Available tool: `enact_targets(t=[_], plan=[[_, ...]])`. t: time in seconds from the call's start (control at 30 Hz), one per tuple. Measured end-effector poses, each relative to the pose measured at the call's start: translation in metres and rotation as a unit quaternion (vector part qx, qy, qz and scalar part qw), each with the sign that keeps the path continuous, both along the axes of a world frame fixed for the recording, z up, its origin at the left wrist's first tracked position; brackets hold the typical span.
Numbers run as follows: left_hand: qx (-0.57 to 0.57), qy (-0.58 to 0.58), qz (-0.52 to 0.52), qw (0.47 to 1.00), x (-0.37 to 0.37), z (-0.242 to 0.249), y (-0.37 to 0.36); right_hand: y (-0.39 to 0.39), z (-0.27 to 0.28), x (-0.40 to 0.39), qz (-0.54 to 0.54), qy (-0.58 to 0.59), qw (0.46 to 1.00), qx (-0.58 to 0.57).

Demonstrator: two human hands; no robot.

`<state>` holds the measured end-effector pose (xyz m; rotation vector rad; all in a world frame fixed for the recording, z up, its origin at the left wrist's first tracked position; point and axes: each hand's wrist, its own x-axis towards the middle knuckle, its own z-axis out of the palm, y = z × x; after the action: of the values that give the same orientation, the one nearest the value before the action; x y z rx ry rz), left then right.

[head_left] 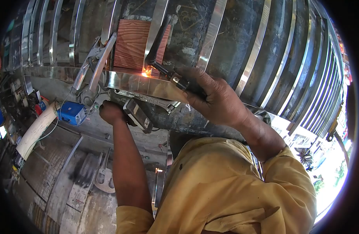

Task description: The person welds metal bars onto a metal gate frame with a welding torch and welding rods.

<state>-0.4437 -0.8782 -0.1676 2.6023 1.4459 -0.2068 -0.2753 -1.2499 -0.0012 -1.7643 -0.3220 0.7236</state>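
Observation:
A black welding torch [180, 81] is gripped in my right hand [218, 97], its tip at a bright orange glow [147, 72] where an upright metal strip [155, 27] meets a long shiny metal bar [128, 81]. Behind the strip lies a reddish wood-grained board [130, 43]. A locking clamp [102, 62] grips the bar left of the glow. Below the bar, my left hand [111, 112] is closed beside a dark rectangular tool [138, 116]; whether it holds that tool's handle is hidden. An adjustable wrench [148, 100] lies just above the tool.
Parallel metal strips [255, 46] extend to the right and far left. A blue box [71, 113] with cables sits at the left, beside a pale thick pipe [37, 130]. Lower down, another clamp-like metal piece [104, 177] lies on a grey surface.

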Motion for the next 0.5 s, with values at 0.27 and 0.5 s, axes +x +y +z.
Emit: enact_targets(t=[0.27, 0.5], plan=[[-0.032, -0.045, 0.059, 0.997, 0.011, 0.011, -0.010, 0.000, -0.005, -0.001, 0.029, -0.020, 0.999, 0.011], [0.011, 0.003, -0.014, 1.000, 0.003, 0.004, -0.002, 0.000, 0.001, -0.001, 0.013, 0.017, 1.000, -0.008]])
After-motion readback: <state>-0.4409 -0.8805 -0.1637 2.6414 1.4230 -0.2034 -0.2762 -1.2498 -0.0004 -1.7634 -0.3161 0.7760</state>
